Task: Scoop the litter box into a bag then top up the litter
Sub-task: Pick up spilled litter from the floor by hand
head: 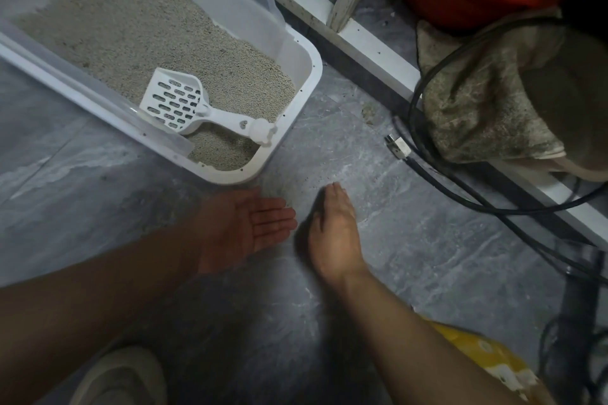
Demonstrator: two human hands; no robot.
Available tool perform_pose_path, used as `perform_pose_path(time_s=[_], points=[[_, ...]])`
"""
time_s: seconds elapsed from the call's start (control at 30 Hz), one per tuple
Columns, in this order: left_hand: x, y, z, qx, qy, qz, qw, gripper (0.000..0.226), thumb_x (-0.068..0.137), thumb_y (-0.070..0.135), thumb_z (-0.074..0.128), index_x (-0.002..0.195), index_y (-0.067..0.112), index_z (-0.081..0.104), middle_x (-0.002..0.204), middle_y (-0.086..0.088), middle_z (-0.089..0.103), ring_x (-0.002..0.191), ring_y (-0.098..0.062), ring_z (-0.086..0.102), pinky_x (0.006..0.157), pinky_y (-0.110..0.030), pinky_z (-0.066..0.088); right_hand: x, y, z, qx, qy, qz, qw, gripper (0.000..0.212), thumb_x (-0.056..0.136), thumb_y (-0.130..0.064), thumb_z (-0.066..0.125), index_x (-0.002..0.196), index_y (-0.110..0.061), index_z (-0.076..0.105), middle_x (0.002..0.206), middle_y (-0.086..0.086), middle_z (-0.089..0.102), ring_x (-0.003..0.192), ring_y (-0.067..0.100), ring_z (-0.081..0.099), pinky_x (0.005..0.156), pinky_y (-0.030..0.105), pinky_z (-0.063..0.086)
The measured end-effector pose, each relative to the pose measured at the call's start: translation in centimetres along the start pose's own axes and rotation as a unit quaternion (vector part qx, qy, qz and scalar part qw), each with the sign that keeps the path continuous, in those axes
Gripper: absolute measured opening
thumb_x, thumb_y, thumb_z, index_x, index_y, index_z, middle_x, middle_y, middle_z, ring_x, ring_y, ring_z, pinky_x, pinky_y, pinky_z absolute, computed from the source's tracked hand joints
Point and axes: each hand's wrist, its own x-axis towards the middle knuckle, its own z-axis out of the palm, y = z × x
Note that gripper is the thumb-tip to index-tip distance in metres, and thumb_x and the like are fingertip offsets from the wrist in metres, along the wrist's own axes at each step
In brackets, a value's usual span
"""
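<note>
- On the grey floor: one white litter box (306,76), one slotted scoop (184,102) lying inside.
- Your two hands: left hand (243,227) palm-up, fingers straight; right hand (332,233) flat, empty, just beside it.

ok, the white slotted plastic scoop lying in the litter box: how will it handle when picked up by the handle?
The white slotted plastic scoop looks like rigid moulded plastic, so probably stiff and light. It lies loose on the grey litter, so it should lift free. The slots will likely shed grains.
</note>
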Motion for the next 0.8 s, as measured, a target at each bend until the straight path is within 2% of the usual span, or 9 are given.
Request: perform_pose_path(time_s=[0.07, 0.17, 0.23, 0.3, 0.47, 0.57, 0.67, 0.8], points=[[-0.1, 0.0, -0.2, 0.005, -0.002, -0.001, 1.0, 0.05, 0.097, 0.03, 0.046, 0.128, -0.007, 0.057, 0.126, -0.026, 0.065, 0.115, -0.04, 0.066, 0.092, -0.048, 0.056, -0.4, 0.2, -0.1, 0.0, 0.052, 0.037, 0.998, 0.058, 0.093, 0.002, 0.043, 0.15, 0.003, 0.035, 0.155, 0.021, 0.036, 0.145, 0.033, 0.029, 0.122, 0.03, 0.017], [-0.2, 0.0, -0.2, 0.009, -0.004, 0.004, 1.0, 0.056, 0.087, 0.031, 0.052, 0.128, -0.007, 0.057, 0.125, -0.026, 0.066, 0.113, -0.039, 0.067, 0.094, -0.046, 0.056, -0.9, 0.3, 0.2, -0.015, 0.069, 0.084, 0.994, 0.053, 0.088, 0.002, 0.044, 0.141, -0.004, 0.047, 0.136, 0.019, 0.046, 0.122, 0.032, 0.038, 0.104, 0.034, 0.032], [-0.3, 0.0, -0.2, 0.008, -0.003, 0.004, 1.0, 0.055, 0.09, 0.031, 0.051, 0.129, -0.008, 0.057, 0.124, -0.026, 0.066, 0.113, -0.04, 0.066, 0.097, -0.048, 0.053, -0.6, 0.0, 0.7, 0.001, 0.062, 0.084, 0.995, 0.049, 0.089, 0.003, 0.044, 0.136, -0.005, 0.051, 0.13, 0.018, 0.046, 0.119, 0.032, 0.038, 0.101, 0.032, 0.032], [-0.3, 0.0, -0.3, 0.005, -0.001, 0.003, 1.0, 0.052, 0.097, 0.031, 0.046, 0.129, -0.008, 0.056, 0.124, -0.027, 0.066, 0.114, -0.04, 0.066, 0.099, -0.048, 0.05, 0.1, -0.5, 1.0, 0.022, 0.073, 0.08, 0.994, 0.044, 0.09, 0.004, 0.044, 0.132, -0.002, 0.055, 0.127, 0.02, 0.048, 0.119, 0.035, 0.042, 0.104, 0.032, 0.031], [-0.3, 0.0, -0.2, 0.007, 0.004, 0.001, 1.0, 0.051, 0.099, 0.032, 0.045, 0.129, -0.008, 0.056, 0.123, -0.027, 0.067, 0.113, -0.04, 0.066, 0.096, -0.047, 0.052, 2.7, -1.7, 0.3, 0.083, 0.075, 0.09, 0.99, 0.038, 0.093, 0.001, 0.048, 0.13, 0.0, 0.059, 0.127, 0.019, 0.058, 0.119, 0.032, 0.054, 0.103, 0.023, 0.033], [-0.4, 0.0, -0.2, 0.005, 0.005, -0.002, 1.0, 0.051, 0.099, 0.031, 0.045, 0.128, -0.008, 0.057, 0.122, -0.027, 0.067, 0.112, -0.04, 0.067, 0.097, -0.048, 0.052, 3.9, -1.7, -0.3, 0.114, 0.081, 0.083, 0.987, 0.039, 0.091, -0.002, 0.052, 0.128, -0.005, 0.062, 0.125, 0.015, 0.062, 0.117, 0.029, 0.06, 0.108, 0.03, 0.041], [-0.4, 0.1, -0.1, 0.009, 0.006, -0.005, 1.0, 0.049, 0.1, 0.031, 0.044, 0.127, -0.008, 0.058, 0.123, -0.026, 0.067, 0.113, -0.04, 0.067, 0.096, -0.046, 0.054, 5.0, -1.4, -1.2, 0.044, 0.075, 0.059, 0.994, 0.035, 0.088, -0.004, 0.059, 0.123, -0.003, 0.064, 0.122, 0.017, 0.058, 0.112, 0.03, 0.057, 0.1, 0.022, 0.035], [-0.3, 0.2, 0.0, 0.002, 0.008, -0.008, 1.0, 0.048, 0.1, 0.03, 0.044, 0.127, -0.008, 0.058, 0.124, -0.027, 0.066, 0.117, -0.041, 0.064, 0.101, -0.048, 0.049, 6.4, -1.4, -1.2, -0.036, 0.013, 0.018, 0.999, 0.022, 0.088, -0.007, 0.058, 0.108, -0.005, 0.066, 0.114, 0.017, 0.053, 0.109, 0.034, 0.053, 0.093, 0.027, 0.039]])
